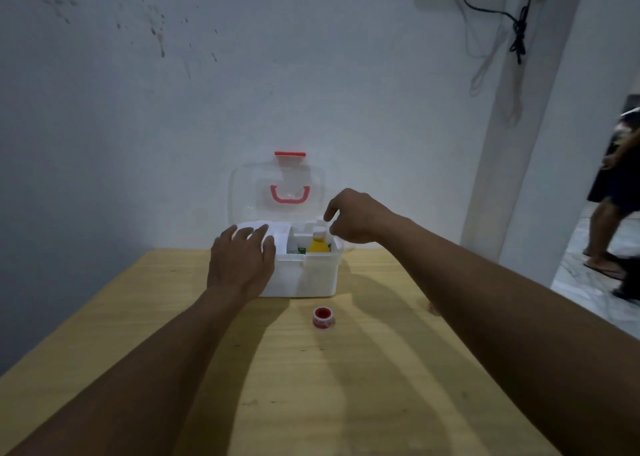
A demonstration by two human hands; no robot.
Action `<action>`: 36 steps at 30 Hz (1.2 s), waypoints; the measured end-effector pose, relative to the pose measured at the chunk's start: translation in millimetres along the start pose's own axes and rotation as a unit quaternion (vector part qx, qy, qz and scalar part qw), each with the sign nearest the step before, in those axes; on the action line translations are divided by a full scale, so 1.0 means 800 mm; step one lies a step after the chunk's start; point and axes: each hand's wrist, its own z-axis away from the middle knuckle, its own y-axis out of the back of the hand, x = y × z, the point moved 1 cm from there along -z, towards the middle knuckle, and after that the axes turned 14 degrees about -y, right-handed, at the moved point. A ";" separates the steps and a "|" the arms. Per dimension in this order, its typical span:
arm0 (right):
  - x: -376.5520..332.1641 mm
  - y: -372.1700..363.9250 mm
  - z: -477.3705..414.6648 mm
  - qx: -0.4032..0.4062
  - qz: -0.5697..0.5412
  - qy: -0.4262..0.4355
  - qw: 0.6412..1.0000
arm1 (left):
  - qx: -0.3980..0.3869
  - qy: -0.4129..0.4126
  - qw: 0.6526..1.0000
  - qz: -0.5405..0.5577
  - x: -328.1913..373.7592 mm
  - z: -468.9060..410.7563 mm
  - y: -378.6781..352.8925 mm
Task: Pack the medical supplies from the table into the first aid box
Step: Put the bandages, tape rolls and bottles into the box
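Observation:
A white first aid box (304, 275) stands at the far edge of the wooden table (311, 386), its clear lid (277, 188) with a pink handle raised against the wall. Inside the right part stands a yellow bottle with a white cap (318, 244) beside something green. My left hand (240, 261) rests flat on the box's left front corner and on the white inner tray (280, 233). My right hand (356, 218) hovers over the box's right side with fingers loosely curled and holds nothing. A small red and white tape roll (322, 317) lies on the table in front of the box.
A white wall stands right behind the box. Black and white cables (517, 36) hang at the upper right. Through a doorway on the right, a person's legs (609, 220) are seen on a tiled floor.

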 end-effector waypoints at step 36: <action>0.085 -0.036 0.075 -0.069 0.066 -0.127 0.987 | 0.031 0.056 0.993 0.099 0.029 0.016 0.021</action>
